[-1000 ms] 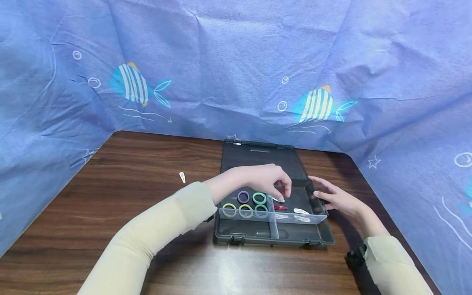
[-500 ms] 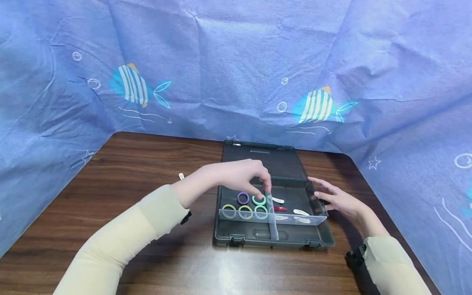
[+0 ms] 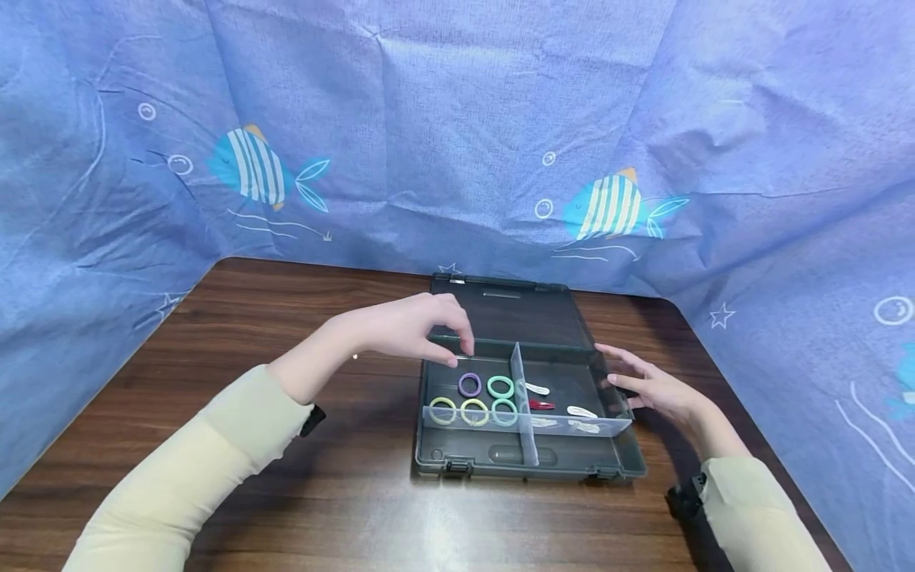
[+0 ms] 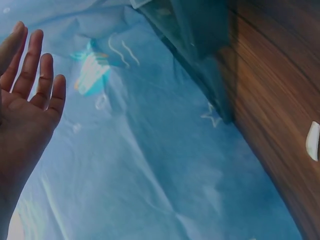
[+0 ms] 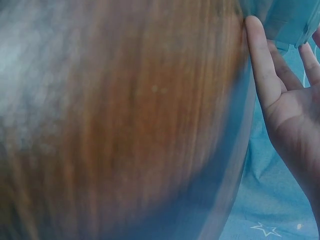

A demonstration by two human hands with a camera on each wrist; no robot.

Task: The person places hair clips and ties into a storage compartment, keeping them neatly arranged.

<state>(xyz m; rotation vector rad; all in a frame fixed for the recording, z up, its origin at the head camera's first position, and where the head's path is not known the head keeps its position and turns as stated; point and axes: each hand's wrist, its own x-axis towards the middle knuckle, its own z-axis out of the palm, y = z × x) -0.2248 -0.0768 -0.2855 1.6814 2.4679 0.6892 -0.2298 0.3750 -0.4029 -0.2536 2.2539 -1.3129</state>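
My left hand [image 3: 415,327] hovers over the left back part of a dark see-through organizer box [image 3: 479,470], holding nothing; its fingers look relaxed in the left wrist view. In the box's left compartment lie a purple hair tie [image 3: 469,385], green hair ties [image 3: 500,388] and yellow hair ties [image 3: 442,411]. Several white snap hair clips [image 3: 582,412] and a red hair clip [image 3: 542,405] lie on the right. My right hand [image 3: 649,387] rests against the box's right side with extended fingers. Another white hair clip [image 4: 313,141] lies on the table, mostly hidden behind my left arm in the head view.
The box lid [image 3: 507,314] lies open toward the back. Clear dividers [image 3: 525,437] split the box into compartments. A brown wooden table [image 3: 343,492] carries it, with a blue fish-print cloth [image 3: 443,119] hanging behind and at the sides.
My left hand has moved left from the right compartment, across the hair ties, leaving a white hair clip beside the divider. My right hand stays at the box's side.
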